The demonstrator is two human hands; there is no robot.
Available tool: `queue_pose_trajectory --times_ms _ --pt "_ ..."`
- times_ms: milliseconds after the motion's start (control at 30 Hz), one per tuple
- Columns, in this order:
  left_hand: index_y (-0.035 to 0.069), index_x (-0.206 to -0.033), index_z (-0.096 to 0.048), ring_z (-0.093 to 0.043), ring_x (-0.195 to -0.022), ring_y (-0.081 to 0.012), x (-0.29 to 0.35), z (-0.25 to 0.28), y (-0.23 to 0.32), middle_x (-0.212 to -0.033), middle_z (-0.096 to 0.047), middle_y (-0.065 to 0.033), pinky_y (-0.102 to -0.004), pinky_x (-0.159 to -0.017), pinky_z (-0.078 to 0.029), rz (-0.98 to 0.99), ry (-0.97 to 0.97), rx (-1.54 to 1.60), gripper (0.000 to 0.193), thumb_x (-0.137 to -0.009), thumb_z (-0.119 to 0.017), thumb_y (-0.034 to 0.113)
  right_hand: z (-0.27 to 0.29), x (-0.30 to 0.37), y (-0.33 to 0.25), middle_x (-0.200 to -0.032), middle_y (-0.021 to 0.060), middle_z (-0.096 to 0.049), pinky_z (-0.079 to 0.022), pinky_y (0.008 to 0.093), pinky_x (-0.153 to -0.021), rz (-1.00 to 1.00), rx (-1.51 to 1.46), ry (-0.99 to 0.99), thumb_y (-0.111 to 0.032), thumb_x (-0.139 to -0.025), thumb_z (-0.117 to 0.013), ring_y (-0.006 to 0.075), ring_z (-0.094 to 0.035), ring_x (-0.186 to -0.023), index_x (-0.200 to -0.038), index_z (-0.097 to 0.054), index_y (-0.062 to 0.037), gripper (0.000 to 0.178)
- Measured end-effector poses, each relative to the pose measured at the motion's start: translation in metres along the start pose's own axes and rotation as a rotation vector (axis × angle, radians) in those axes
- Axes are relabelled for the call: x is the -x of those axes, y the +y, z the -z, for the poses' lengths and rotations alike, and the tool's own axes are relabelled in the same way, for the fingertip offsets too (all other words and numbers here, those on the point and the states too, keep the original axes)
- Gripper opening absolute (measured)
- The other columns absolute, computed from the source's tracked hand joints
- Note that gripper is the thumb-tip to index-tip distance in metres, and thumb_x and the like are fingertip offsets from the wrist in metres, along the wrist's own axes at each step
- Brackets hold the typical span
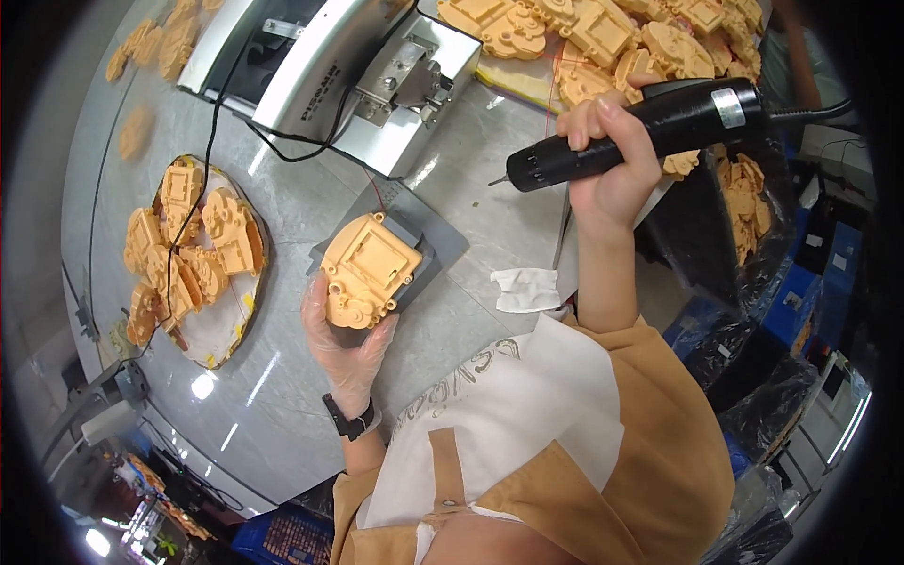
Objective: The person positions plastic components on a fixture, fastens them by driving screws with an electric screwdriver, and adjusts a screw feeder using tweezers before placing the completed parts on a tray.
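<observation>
My left hand, in a thin clear glove, grips the lower edge of an orange plastic housing. The housing has a rectangular recess and several screw posts, and it lies over a dark grey fixture plate on the table. Up and to the right, my bare right hand is wrapped round a black corded electric screwdriver. Its thin bit points left, held above the table and apart from the housing. A crumpled white cloth lies below the screwdriver.
Beyond the housing stands a silver machine with black cables. At left, a round tray holds several orange housings, a cable crossing over it. More orange housings are piled at far right. Black plastic-lined containers and blue crates stand beside the table.
</observation>
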State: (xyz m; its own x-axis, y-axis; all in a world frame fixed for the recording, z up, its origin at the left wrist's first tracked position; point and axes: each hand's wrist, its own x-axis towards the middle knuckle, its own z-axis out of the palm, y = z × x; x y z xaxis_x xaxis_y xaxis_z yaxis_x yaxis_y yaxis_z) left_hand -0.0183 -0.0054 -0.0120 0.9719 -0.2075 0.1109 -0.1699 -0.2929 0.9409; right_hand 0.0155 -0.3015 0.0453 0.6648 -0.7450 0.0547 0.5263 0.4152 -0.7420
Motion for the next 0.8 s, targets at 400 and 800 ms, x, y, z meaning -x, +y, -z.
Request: queue_pose_trajectory --times_ms 400,800 --pt "0.007 -0.133 -0.031 -0.042 -0.118 -0.0216 0.003 0.000 0.016 -0.127 -0.041 -0.0107 -0.0371 -0.101 -0.032 0.068 -0.004 -0.182 0.087 -0.062 -0.081 0.010 0.015 -0.004 0.017 -0.057 0.0075 -0.051 -0.044 0.0318 -0.051 0.042 -0.006 0.081 0.002 -0.074 -0.058 0.0182 -0.050 -0.045 -0.106 -0.039 -0.0003 0.037" --pt "0.008 -0.134 -0.031 -0.042 -0.117 -0.0217 0.004 -0.001 0.018 -0.127 -0.040 -0.0099 -0.0370 -0.101 -0.033 0.127 0.023 -0.163 0.090 -0.059 -0.081 0.009 0.031 -0.009 0.013 -0.081 0.0137 -0.059 -0.048 0.0347 -0.073 -0.032 0.314 -0.113 -0.014 -0.086 -0.051 0.0235 -0.060 -0.072 -0.118 -0.038 0.0035 0.038"
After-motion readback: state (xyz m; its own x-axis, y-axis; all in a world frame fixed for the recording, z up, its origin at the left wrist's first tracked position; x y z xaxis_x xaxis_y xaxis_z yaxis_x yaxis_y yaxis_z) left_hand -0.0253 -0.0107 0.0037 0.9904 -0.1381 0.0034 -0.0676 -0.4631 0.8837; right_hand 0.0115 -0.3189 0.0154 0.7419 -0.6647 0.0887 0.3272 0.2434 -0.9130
